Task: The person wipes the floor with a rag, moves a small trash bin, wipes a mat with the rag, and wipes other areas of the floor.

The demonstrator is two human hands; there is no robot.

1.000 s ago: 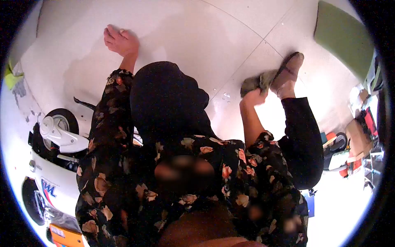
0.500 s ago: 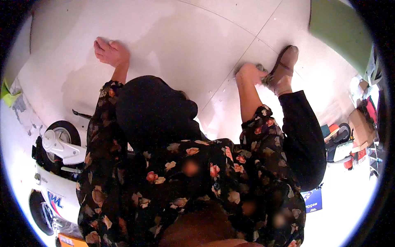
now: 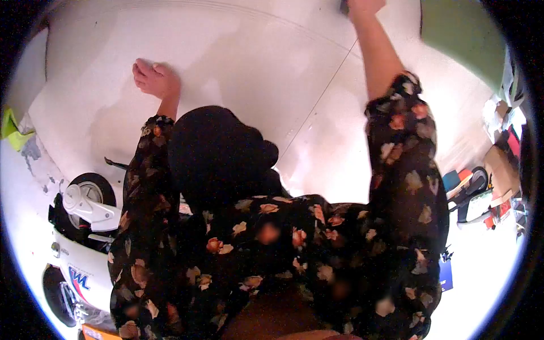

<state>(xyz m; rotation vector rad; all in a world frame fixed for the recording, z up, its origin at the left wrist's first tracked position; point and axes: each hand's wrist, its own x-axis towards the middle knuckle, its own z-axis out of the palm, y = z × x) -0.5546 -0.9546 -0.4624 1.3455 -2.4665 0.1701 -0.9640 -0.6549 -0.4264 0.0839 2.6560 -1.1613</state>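
My left hand [image 3: 157, 78] is at the upper left over the pale floor [image 3: 272, 62], fingers loosely bent, with nothing visible in it. At the top edge, partly out of view, my right hand [image 3: 367, 7] is closed on a grey-green cloth [image 3: 344, 7]; only a dark bit of the cloth shows beside the fingers. My right arm is stretched far forward in its flowered sleeve [image 3: 402, 136]. A black-clad knee [image 3: 215, 153] stands between my arms.
A white scooter [image 3: 85, 272] with black wheels is at the left. The green panel [image 3: 464, 39] fills the upper right. Along the right side are a cardboard box [image 3: 501, 173], a blue box [image 3: 446, 275] and assorted items. A bright green object [image 3: 14, 130] lies at the far left.
My right hand has moved forward to the top edge with the cloth, away from where the shoe was. The shoe and right lower leg no longer show. My left hand has hardly moved.
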